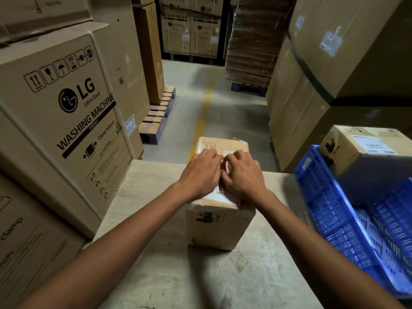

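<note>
Forearms converge; left hand (pixel 201 172) and right hand (pixel 243 175) press the box (pixel 220 224) top, fingers curled, grip unclear.

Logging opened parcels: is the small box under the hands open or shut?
Shut. The small box has its top flat and closed, a white label across it; the left hand and right hand rest on it.

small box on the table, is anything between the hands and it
Nothing visible does. The left hand and the right hand lie on top of the small box, fingers curled at its white label; whether they pinch it is unclear. The blue crate stands apart, to the right.
</note>
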The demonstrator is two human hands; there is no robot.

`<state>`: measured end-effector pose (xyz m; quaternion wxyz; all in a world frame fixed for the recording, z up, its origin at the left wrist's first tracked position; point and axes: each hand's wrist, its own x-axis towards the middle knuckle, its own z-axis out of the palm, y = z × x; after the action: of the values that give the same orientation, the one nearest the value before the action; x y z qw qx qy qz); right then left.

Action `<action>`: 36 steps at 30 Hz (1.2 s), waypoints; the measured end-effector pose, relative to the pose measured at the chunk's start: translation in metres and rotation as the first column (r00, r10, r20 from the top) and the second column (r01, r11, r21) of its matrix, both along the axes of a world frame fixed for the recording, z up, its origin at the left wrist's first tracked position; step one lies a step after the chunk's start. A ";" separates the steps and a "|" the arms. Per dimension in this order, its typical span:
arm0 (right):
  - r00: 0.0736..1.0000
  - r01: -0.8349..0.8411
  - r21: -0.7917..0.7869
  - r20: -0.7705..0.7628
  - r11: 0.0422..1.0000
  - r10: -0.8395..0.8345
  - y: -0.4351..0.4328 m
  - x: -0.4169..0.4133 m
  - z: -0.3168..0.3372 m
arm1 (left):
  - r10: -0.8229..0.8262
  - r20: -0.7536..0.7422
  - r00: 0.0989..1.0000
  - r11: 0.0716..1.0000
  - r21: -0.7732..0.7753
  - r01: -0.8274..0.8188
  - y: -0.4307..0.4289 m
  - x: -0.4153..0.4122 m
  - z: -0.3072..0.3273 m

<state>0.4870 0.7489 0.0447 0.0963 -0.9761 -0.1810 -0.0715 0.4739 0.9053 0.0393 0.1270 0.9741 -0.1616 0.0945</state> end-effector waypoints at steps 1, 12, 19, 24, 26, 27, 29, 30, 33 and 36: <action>1.000 -0.011 0.017 -0.009 1.000 0.011 0.002 0.000 -0.002 | 0.019 -0.051 0.998 1.000 0.004 -0.019 0.000 0.005 -0.003; 0.993 0.065 -0.010 -0.095 0.998 -0.066 0.015 -0.012 -0.013 | 0.086 0.012 0.996 0.995 -0.058 -0.085 0.005 0.051 -0.003; 0.983 0.181 0.096 -0.031 0.979 -0.179 0.033 -0.057 -0.021 | 0.127 -0.232 0.965 0.949 -0.254 -0.186 0.018 0.077 -0.012; 0.990 -0.034 0.258 0.144 0.965 -0.004 -0.014 -0.023 -0.013 | 0.357 -0.171 0.918 0.917 -0.123 -0.380 0.012 0.064 -0.008; 0.992 -0.002 0.262 0.122 0.965 -0.031 -0.043 -0.006 -0.008 | 0.459 -0.136 0.878 0.877 -0.088 -0.472 0.008 0.053 -0.005; 0.993 0.053 0.225 0.094 0.973 -0.076 -0.057 0.001 -0.006 | 0.484 -0.117 0.867 0.866 -0.080 -0.494 0.008 0.048 -0.004; 0.976 0.201 0.111 0.061 0.973 -0.208 -0.079 0.014 -0.003 | 0.498 -0.080 0.864 0.858 -0.099 -0.504 0.008 0.038 -0.006; 0.954 0.291 0.076 0.056 0.954 -0.296 -0.087 0.018 -0.002 | 0.492 -0.075 0.867 0.856 -0.140 -0.497 0.008 0.034 -0.008; 0.800 0.601 0.152 -0.113 0.785 -0.590 -0.088 0.014 -0.001 | 0.487 -0.154 0.860 0.753 -0.425 -0.503 0.009 0.025 -0.024; 0.681 0.732 0.373 -0.366 0.570 -0.635 -0.081 0.002 -0.010 | 0.448 -0.366 0.816 0.432 -0.710 -0.556 0.007 0.020 -0.033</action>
<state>0.4894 0.6682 0.0349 0.3225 -0.9123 0.2467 -0.0530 0.4941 0.9127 0.0062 0.5198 0.8197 0.2028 0.1297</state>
